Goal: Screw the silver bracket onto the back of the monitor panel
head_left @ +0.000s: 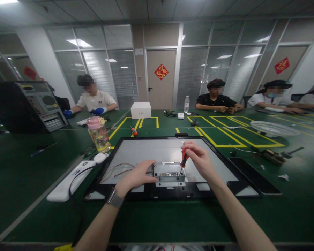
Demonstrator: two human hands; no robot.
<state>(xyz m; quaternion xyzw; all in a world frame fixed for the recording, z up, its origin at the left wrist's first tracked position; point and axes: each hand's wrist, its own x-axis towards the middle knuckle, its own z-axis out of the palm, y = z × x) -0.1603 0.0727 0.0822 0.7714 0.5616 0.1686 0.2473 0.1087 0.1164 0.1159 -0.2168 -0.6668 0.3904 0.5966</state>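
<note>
Bare forearms (102, 221) are cropped; left hand (138, 175) spreads against a silver metal bracket (170, 177), right hand (199, 159) grips a red-black screwdriver (184, 157). A white box (141, 111) reads "4".

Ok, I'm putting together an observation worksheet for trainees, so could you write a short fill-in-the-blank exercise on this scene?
1. The right hand holds a red-and-black ____, its shaft pointing down at the metal piece.
2. The camera wearer's watch is on the ____ wrist.
3. The patterned bottle has a ____ lid.
4. The white box is marked with the number ____.

Missing words: screwdriver; left; pink; 4.
</note>
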